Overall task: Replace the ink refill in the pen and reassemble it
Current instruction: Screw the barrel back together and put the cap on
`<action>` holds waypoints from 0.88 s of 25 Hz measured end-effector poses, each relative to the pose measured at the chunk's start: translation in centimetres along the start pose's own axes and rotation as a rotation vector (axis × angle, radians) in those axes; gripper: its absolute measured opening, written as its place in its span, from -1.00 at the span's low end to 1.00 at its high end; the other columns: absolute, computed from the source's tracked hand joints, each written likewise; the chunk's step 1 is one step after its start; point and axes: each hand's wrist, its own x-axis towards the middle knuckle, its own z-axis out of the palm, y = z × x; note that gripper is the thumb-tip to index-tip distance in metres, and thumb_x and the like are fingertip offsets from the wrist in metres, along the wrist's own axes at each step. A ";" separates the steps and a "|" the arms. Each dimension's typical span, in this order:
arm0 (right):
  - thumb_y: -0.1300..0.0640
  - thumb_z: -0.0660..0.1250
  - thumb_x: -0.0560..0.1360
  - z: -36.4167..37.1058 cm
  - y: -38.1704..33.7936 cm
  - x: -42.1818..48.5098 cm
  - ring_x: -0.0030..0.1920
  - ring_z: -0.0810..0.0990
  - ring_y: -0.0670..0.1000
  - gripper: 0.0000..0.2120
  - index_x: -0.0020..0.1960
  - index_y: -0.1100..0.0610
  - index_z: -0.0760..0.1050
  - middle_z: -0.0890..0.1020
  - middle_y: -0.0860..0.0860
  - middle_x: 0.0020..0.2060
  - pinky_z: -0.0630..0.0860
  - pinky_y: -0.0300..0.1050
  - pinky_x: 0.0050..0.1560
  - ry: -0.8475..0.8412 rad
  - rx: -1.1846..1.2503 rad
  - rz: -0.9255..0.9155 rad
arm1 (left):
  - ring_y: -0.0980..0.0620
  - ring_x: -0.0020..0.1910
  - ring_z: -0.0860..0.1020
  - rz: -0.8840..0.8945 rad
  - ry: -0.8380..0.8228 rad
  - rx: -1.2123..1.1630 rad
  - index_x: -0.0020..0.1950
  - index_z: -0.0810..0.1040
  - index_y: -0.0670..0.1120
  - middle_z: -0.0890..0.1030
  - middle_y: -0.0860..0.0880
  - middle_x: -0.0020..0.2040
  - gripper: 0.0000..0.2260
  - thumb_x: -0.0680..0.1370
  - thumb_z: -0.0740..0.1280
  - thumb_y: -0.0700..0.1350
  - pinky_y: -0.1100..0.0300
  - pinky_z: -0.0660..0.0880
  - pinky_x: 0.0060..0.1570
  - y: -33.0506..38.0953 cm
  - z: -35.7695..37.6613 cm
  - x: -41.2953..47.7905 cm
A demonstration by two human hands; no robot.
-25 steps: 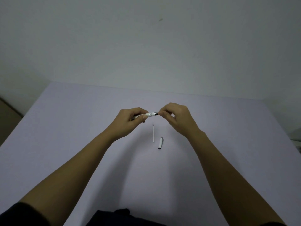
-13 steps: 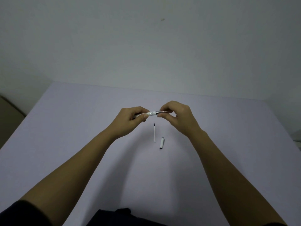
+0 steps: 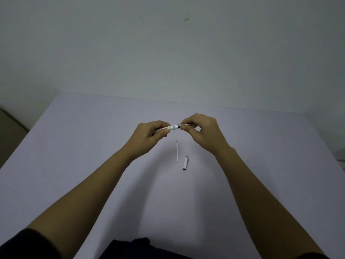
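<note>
Your counter (image 3: 74, 146) is a plain pale lavender, no pattern. The pen barrel (image 3: 173, 127) you hold is white with a dark grey band at its end. The loose refill (image 3: 177, 152) is white with a black tip; the cap (image 3: 185, 162) is white, grey-topped, dark-rimmed. Your sleeves (image 3: 28, 243) are black.

A dim, bare corner where I sit at a pale lavender table.

The tabletop (image 3: 78, 146) stretches away from me to a straight far edge that meets a plain grey-white wall (image 3: 168, 53), which carries one small dark mark (image 3: 186, 19) high up. Past the tabletop's left edge I see a brownish strip of floor or furniture (image 3: 9, 126), too dark to tell which. The light is low and even, with soft shadows falling on the tabletop toward me.
</note>
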 end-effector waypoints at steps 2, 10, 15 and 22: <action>0.08 0.38 0.46 0.6 0.8 -0.2 -0.18 0.57 -0.20 -0.77 0.07 0.14 0.59 0.66 -0.02 -0.14 0.44 -0.51 -0.08 -0.022 0.086 0.107 | 0.21 -0.43 0.39 -0.030 0.017 -0.004 0.02 0.59 0.07 0.56 0.14 -0.32 -0.87 0.57 0.27 -0.09 0.46 0.29 -0.41 -0.4 0.1 0.0; 0.12 0.29 0.52 8.4 8.6 -6.8 0.06 0.60 0.20 -0.76 0.06 0.27 0.55 0.67 0.21 -0.03 0.48 -0.06 0.07 -0.070 -0.106 0.967 | 0.21 -0.49 0.35 -0.151 0.080 -0.058 0.00 0.60 0.03 0.53 0.19 -0.39 -0.88 0.57 0.27 -0.06 0.47 0.24 -0.48 -1.5 -0.3 0.4; 0.07 0.34 0.49 11.7 9.2 -9.0 0.06 0.59 0.23 -0.64 0.08 0.36 0.48 0.63 0.28 0.02 0.48 -0.03 0.00 -0.189 -0.170 1.103 | 0.22 -0.43 0.38 -0.165 0.013 -0.032 0.01 0.58 0.08 0.55 0.14 -0.31 -0.89 0.57 0.27 -0.06 0.47 0.29 -0.42 -2.3 0.3 0.3; 0.12 0.41 0.41 11.3 9.6 -8.1 -0.08 0.65 0.14 -0.76 0.01 0.23 0.63 0.70 0.18 -0.09 0.45 -0.18 -0.15 -0.106 -0.017 1.285 | 0.21 -0.44 0.37 -0.199 0.004 -0.028 0.00 0.57 0.10 0.56 0.13 -0.30 -0.89 0.57 0.26 -0.06 0.46 0.30 -0.44 -3.4 0.6 0.2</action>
